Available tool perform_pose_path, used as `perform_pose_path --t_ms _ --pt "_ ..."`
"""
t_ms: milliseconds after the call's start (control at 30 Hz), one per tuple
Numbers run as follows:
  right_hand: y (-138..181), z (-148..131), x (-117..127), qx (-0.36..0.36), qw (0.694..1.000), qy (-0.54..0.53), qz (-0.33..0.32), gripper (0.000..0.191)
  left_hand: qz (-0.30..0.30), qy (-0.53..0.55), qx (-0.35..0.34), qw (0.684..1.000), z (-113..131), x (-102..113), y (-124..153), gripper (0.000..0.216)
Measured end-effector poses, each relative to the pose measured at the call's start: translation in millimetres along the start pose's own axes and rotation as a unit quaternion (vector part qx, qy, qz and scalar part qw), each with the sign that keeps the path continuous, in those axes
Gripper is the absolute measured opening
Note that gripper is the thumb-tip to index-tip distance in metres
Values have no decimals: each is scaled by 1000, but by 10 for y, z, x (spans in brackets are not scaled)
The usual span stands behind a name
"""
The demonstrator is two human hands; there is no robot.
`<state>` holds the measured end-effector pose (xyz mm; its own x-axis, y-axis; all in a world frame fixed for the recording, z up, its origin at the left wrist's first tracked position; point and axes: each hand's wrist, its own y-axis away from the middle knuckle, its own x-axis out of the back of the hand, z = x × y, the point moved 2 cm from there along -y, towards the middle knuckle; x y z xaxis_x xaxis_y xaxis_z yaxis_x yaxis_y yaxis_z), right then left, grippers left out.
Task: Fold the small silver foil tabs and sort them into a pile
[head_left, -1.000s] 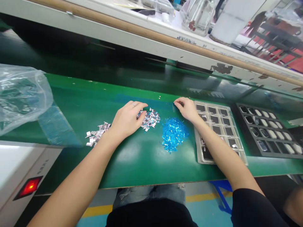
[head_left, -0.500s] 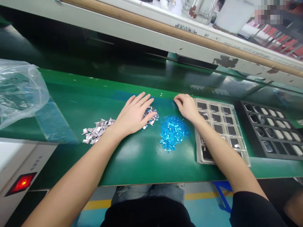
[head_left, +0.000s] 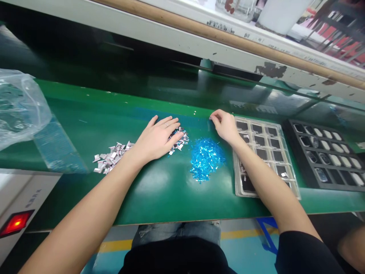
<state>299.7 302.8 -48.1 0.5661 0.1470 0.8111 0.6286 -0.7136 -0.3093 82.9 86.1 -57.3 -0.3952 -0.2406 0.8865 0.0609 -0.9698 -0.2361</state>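
My left hand [head_left: 159,137], with a ring on one finger, lies palm down with fingers spread at a pile of small silvery parts [head_left: 180,141], partly covering it. Beneath my left wrist shows a second heap of small whitish pieces [head_left: 110,159]. My right hand [head_left: 224,123] is closed in a pinch above the green tabletop; a tiny bit of something may be at the fingertips, too small to name. Between the hands is a mound of shiny blue film bits [head_left: 205,160]. My right forearm crosses a clear compartment tray [head_left: 237,182] with dark squares and small pieces in it.
A black tray [head_left: 306,177] holding rounded white and dark parts stands at the far right. To the left are a clear plastic bag [head_left: 23,106], a blue strip [head_left: 58,146] and a white machine with a lit red switch [head_left: 17,222]. A shelf edge [head_left: 171,28] runs overhead.
My left hand has slid slightly left and down over the silvery pile, fingers still spread. My right hand stays pinched near the same spot, wrist turned a little. The view has shifted slightly.
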Motion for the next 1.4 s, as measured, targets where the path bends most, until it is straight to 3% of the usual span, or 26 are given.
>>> perform_pose_path --t_ms 167,267,367,467,567,633,767,1067,1400 --pt "8 -7 30 5 999 -25 24 19 -2 9 -1 1000 -20 -14 4 63" --pt "26 -71 71 38 998 -25 41 19 34 24 -8 999 -22 3 -14 58" --pt "95 -247 146 128 987 -14 96 20 119 59 -24 991 53 62 -32 45" --pt "232 -506 214 247 956 1 159 17 194 159 -24 968 219 108 -33 30" --pt "388 -735 220 351 919 6 176 18 184 306 3 934 391 72 -46 28" --pt "462 -826 187 383 909 15 162 25 165 386 29 907 455 19 -60 30" --pt "518 -873 107 381 914 12 136 26 159 457 57 873 452 -67 -77 31" --pt "537 -888 69 395 909 4 132 26 162 477 67 861 408 -101 -95 26" --pt "548 -887 43 384 915 5 120 20 177 421 42 889 457 -48 -65 15"
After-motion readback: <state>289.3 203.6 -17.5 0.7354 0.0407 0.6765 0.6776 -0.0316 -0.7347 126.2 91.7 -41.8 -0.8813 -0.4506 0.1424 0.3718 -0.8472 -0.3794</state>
